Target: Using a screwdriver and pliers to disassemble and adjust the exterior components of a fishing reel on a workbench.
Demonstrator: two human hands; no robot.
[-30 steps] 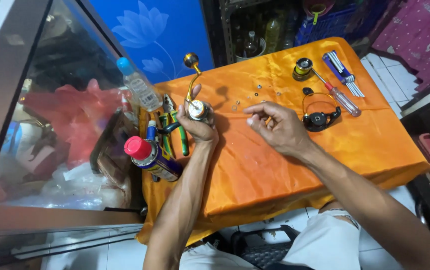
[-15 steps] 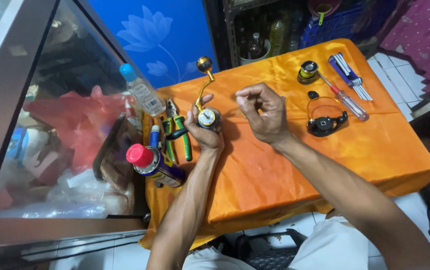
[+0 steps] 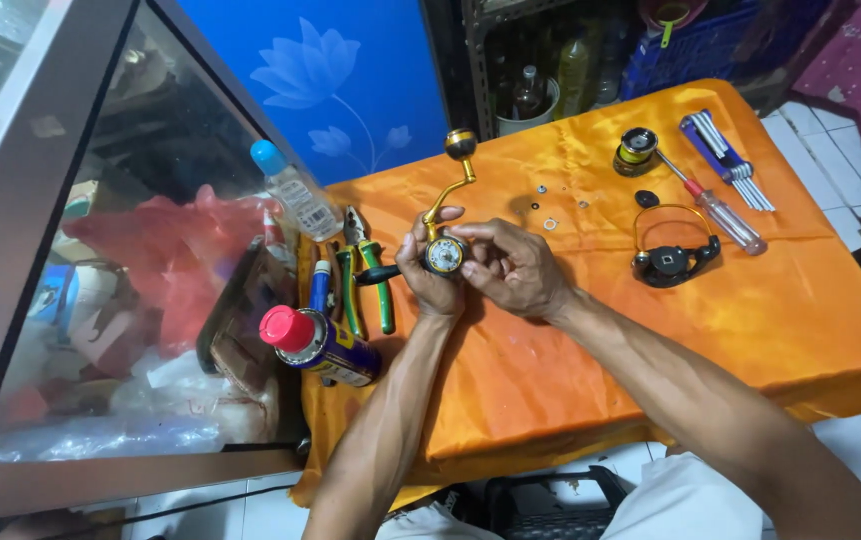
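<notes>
Both hands (image 3: 476,265) on reel body (image 3: 445,255), over orange cloth (image 3: 591,350).

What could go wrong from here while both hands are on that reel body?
1. Small washers lie loose on the slick orange cloth just beyond the right hand; a sleeve or a tug on the cloth might scatter them.
2. The left hand holds the reel body above the table with its gold crank handle sticking up; a slip may drop it.
3. The spray can lies near the table edge and may roll off.
</notes>
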